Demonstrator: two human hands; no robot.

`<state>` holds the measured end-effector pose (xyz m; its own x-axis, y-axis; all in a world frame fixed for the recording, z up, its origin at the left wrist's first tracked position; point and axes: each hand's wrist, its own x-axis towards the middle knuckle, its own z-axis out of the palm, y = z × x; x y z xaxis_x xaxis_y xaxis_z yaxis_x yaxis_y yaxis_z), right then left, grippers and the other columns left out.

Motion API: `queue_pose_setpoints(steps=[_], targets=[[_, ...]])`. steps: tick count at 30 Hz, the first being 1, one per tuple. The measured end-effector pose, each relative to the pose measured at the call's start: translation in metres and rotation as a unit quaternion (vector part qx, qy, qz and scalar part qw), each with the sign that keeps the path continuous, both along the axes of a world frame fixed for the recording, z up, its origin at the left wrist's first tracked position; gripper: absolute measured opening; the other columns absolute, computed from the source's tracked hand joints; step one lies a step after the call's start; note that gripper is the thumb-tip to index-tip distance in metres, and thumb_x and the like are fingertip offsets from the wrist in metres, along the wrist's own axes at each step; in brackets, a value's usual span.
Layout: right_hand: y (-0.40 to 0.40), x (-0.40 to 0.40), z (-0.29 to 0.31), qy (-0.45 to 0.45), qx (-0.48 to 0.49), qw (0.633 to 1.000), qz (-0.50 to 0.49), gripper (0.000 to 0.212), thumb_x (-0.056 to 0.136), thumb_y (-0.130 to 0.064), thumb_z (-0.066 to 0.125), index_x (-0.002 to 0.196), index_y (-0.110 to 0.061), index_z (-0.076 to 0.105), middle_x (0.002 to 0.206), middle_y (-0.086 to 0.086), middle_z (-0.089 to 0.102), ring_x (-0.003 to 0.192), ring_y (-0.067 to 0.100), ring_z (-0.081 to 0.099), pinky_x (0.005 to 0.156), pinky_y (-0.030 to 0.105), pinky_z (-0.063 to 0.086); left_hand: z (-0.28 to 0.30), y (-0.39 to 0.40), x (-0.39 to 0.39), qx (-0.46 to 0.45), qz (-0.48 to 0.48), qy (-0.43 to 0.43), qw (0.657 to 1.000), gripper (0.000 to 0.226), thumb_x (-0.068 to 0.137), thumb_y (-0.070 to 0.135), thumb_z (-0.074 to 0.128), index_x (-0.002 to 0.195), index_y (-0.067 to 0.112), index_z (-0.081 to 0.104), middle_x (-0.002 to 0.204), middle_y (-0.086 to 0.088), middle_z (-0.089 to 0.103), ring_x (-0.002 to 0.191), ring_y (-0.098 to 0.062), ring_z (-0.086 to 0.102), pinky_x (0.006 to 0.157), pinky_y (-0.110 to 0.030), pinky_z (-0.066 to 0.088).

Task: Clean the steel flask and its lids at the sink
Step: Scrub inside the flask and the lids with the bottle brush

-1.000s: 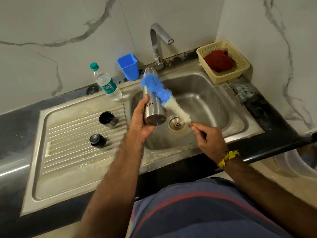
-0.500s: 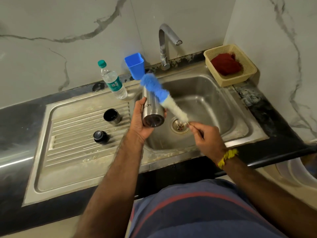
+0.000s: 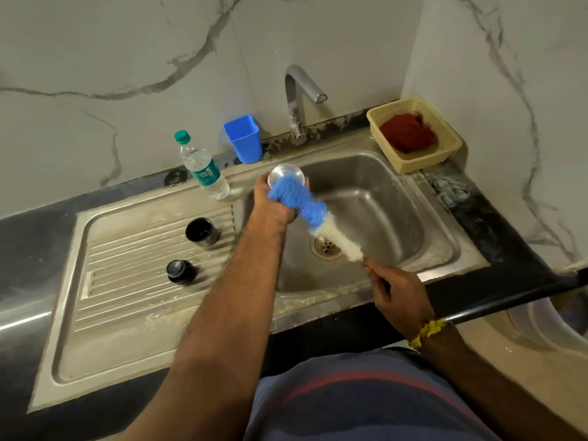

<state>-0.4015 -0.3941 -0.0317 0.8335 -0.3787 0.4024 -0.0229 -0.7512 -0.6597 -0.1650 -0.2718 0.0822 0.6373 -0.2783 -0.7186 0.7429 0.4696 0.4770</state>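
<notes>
My left hand (image 3: 273,205) grips the steel flask (image 3: 284,174) over the left side of the sink basin (image 3: 397,211); only the flask's round shiny end shows beyond my fingers. My right hand (image 3: 397,291) holds the thin handle of a blue and white bottle brush (image 3: 310,211), whose blue bristles lie against the flask and my left hand. Two lids stand on the ribbed drainboard (image 3: 127,281): a steel cup lid with a dark inside (image 3: 201,232) and a black stopper (image 3: 180,271).
A tap (image 3: 297,103) rises behind the basin, its spout off. A blue cup (image 3: 243,138) and a clear water bottle (image 3: 202,168) stand at the back rim. A cream basket (image 3: 445,144) holding a red cloth (image 3: 405,132) sits at the back right. The drain (image 3: 326,248) is open.
My left hand has turned the flask so its round end now faces up and away, and moved it toward the back of the sink. The brush followed, its blue end now over the flask.
</notes>
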Motion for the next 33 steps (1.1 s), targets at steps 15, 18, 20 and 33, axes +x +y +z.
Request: queue_pose_setpoints(steps=[15,18,20,33], targets=[[0.003,0.032,0.002,0.051,-0.014,0.999,0.01,0.034,0.1,-0.033,0.049,0.124,-0.018,0.068,0.085,0.011,0.073,0.068,0.029,0.067,0.058,0.044,0.057,-0.012,-0.008,-0.005,-0.001,0.039,-0.009,0.999,0.039,0.106,0.04,0.04,0.087,0.012,0.06,0.068,-0.01,0.065,0.063,-0.026,0.065,0.057,-0.032,0.054],[-0.006,0.032,0.003,0.048,0.01,0.999,-0.012,0.036,0.1,-0.035,0.048,0.123,-0.016,0.07,0.09,0.01,0.075,0.072,0.026,0.07,0.062,0.042,0.059,-0.017,-0.006,-0.001,-0.008,0.045,0.009,0.999,0.038,0.104,0.04,0.038,0.086,0.015,0.06,0.065,-0.008,0.066,0.058,-0.025,0.066,0.059,-0.028,0.056],[0.0,0.042,0.006,0.064,0.008,0.998,0.005,0.035,0.101,-0.033,0.05,0.125,-0.016,0.069,0.086,0.01,0.074,0.068,0.025,0.067,0.06,0.041,0.058,-0.015,-0.005,-0.004,-0.013,0.023,0.032,0.999,0.042,0.104,0.045,0.038,0.088,0.014,0.062,0.064,-0.009,0.066,0.055,-0.025,0.067,0.061,-0.032,0.058],[-0.007,0.024,0.004,0.058,-0.002,0.998,0.011,0.038,0.101,-0.037,0.046,0.126,-0.018,0.068,0.084,0.01,0.073,0.067,0.028,0.067,0.057,0.044,0.057,-0.021,-0.002,-0.009,0.042,0.018,-0.037,0.998,0.038,0.108,0.039,0.029,0.091,0.017,0.054,0.088,-0.004,0.06,0.075,-0.022,0.06,0.048,-0.029,0.057]])
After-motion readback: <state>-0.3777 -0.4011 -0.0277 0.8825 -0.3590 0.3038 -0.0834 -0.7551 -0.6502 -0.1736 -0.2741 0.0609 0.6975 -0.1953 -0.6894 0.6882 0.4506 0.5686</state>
